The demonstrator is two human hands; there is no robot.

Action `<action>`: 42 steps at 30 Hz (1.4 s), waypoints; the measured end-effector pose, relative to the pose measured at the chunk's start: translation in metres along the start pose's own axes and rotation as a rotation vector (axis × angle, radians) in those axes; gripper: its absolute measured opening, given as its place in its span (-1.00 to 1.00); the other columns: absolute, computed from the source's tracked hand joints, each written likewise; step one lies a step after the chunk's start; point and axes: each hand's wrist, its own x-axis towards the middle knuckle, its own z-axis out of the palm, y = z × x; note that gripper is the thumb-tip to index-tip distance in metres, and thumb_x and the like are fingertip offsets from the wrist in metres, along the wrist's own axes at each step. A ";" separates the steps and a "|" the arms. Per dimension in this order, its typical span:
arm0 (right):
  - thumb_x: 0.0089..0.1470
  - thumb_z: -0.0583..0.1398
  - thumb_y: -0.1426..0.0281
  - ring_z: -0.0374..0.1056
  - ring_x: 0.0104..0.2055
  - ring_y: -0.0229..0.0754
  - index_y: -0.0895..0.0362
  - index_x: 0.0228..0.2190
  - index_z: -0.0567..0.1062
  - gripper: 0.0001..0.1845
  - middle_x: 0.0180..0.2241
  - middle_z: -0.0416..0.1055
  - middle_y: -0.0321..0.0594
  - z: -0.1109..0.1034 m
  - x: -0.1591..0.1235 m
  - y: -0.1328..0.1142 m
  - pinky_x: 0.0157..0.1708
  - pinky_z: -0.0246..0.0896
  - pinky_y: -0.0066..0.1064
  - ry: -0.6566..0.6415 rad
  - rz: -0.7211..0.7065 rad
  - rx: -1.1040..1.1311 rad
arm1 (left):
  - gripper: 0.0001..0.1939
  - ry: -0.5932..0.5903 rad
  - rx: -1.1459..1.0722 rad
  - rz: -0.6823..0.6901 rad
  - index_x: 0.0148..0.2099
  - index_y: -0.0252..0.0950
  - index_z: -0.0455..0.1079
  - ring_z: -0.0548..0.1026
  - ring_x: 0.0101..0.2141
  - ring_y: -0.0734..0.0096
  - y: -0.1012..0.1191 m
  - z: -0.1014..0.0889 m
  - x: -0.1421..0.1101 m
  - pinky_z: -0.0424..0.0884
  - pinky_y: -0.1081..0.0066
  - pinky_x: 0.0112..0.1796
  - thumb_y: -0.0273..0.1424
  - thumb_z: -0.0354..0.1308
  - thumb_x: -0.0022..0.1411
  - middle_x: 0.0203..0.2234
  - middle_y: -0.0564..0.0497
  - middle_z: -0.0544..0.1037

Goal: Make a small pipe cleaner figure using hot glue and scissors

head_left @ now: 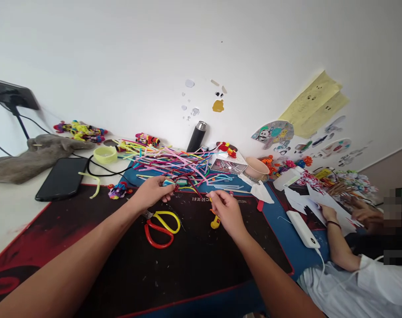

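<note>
My left hand point(157, 193) is closed in a pinch on a small bundle of pipe cleaner with dark red and blue-white parts; its exact shape is too small to make out. From there a dark red pipe cleaner point(196, 190) runs toward my right hand point(226, 211), whose thumb and fingers are pinched at its end. Below my left hand lie scissors point(161, 228) with one red and one yellow handle. A small yellow tool point(215, 221) with a red spot rests just under my right fingers, partly covered by them.
Behind my hands spreads a heap of coloured pipe cleaners point(174, 161). A black thermos point(197, 137) stands by the wall. At left are a black phone point(62, 179) and a yellow-green bowl point(105, 154). Right: a white power bank point(303, 229) and a co-worker's arm point(342, 247) with paper.
</note>
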 end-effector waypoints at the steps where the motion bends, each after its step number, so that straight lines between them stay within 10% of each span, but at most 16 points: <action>1: 0.16 0.31 -0.12 0.11 -0.60 -0.25 0.10 -0.31 0.66 -0.49 -0.62 0.24 -0.38 -0.011 -0.003 0.004 -0.60 -0.02 -0.41 0.021 0.021 -0.027 | -0.67 -0.002 -0.005 0.002 -0.33 -0.23 0.48 0.58 -0.53 0.33 0.001 0.001 0.000 0.49 0.39 -0.45 -0.09 0.40 0.08 -0.51 0.04 0.65; 10: 0.30 0.21 -0.10 0.24 -0.65 -0.21 0.07 -0.17 0.58 -0.51 -0.53 0.46 -0.32 -0.070 -0.027 0.070 -0.59 0.08 -0.37 -0.026 0.160 -0.320 | -0.66 -0.015 0.002 0.012 -0.37 -0.22 0.48 0.58 -0.54 0.32 0.009 0.001 -0.004 0.49 0.40 -0.46 -0.09 0.43 0.04 -0.52 0.03 0.65; 21: 0.21 0.34 0.10 0.41 -0.39 -0.07 0.00 -0.31 0.36 -0.67 -0.44 0.50 -0.31 -0.034 -0.030 0.090 -0.39 0.02 -0.36 0.140 0.135 -0.696 | -0.63 -0.019 -0.014 -0.003 -0.39 -0.23 0.52 0.54 -0.55 0.35 0.016 0.001 -0.008 0.47 0.42 -0.47 -0.06 0.47 -0.01 -0.54 0.02 0.64; 29: 0.05 0.33 0.29 0.30 -0.45 -0.15 0.01 -0.41 0.37 -0.79 -0.49 0.42 -0.36 -0.032 -0.029 0.084 -0.43 0.05 -0.39 0.202 0.156 -0.448 | -0.64 -0.027 -0.017 0.005 -0.40 -0.22 0.51 0.53 -0.56 0.34 0.022 0.001 -0.010 0.47 0.41 -0.47 -0.06 0.46 -0.03 -0.57 0.04 0.62; 42: 0.02 0.31 0.04 0.07 -0.70 -0.37 0.02 -0.37 0.29 -0.60 -0.54 0.25 -0.50 -0.021 -0.035 0.082 -0.73 -0.12 -0.52 0.241 0.241 0.135 | -0.67 -0.095 -0.336 -0.124 -0.41 -0.27 0.53 0.60 -0.47 0.33 0.028 0.011 -0.019 0.57 0.42 -0.40 -0.20 0.56 -0.08 -0.53 -0.01 0.61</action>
